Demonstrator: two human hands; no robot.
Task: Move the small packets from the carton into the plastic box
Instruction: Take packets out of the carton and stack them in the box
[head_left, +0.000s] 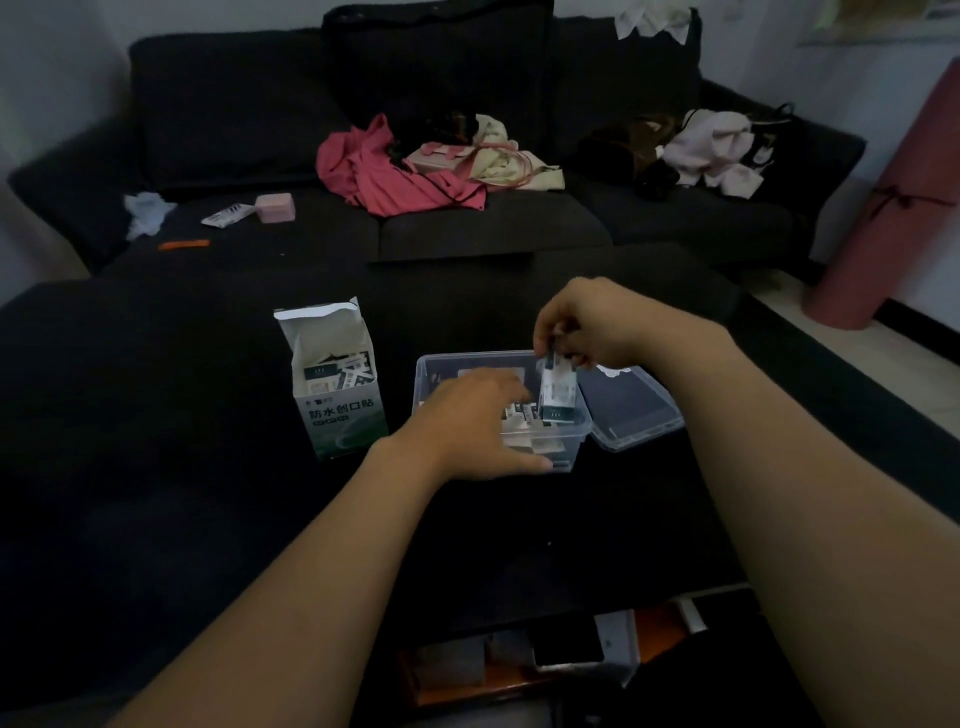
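Your right hand is pinching a small packet upright above the plastic box, which is already holding several packets lying flat. Your left hand is reaching into the box with fingers relaxed, apparently gripping nothing, though the dim light is hiding the fingertips. The opened carton is standing just left, packets showing inside; the lid is lying against the box's right side.

arms: I see both of my forearms bare up to the frame edge, no sleeves in sight | left hand: no glove, ring, watch or strap that I can make out | right hand: likewise bare, wrist unadorned | light: dim, fine detail lost
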